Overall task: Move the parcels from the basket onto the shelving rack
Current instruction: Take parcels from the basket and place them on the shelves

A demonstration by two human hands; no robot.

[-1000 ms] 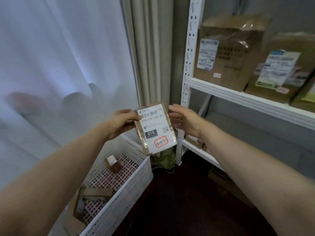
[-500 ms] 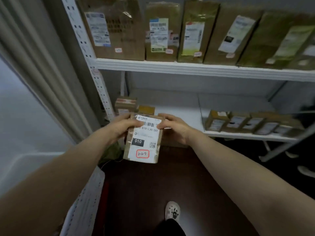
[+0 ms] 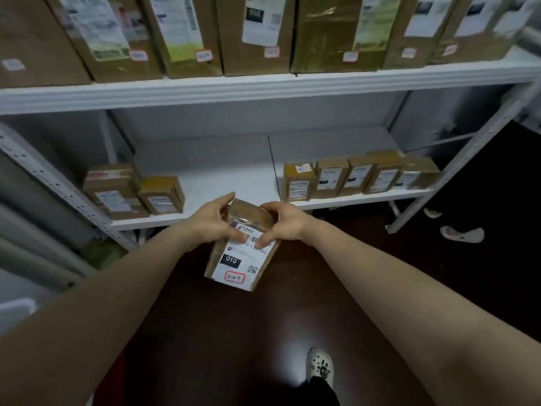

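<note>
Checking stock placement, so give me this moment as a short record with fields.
Held item: parcel, label marked 010
Left hand: grips its upper left edge
Right hand: grips its upper right edge
Parcel position: in front of the lower shelf, not yet on it
Lower shelf: two parcels left, row of five right
Upper shelf: large boxes side by side

A glossy dark floor [image 3: 228,332] fills the lower half of the frame and catches a pale glare near bottom centre. A white perforated clog [image 3: 319,367] sits there on a foot below a black trouser leg [image 3: 323,391]. At right, two more white shoes [image 3: 462,233] lie apart. Grey curtain folds [image 3: 35,259] hang at the left edge, with something green [image 3: 101,253] beside them.
</note>
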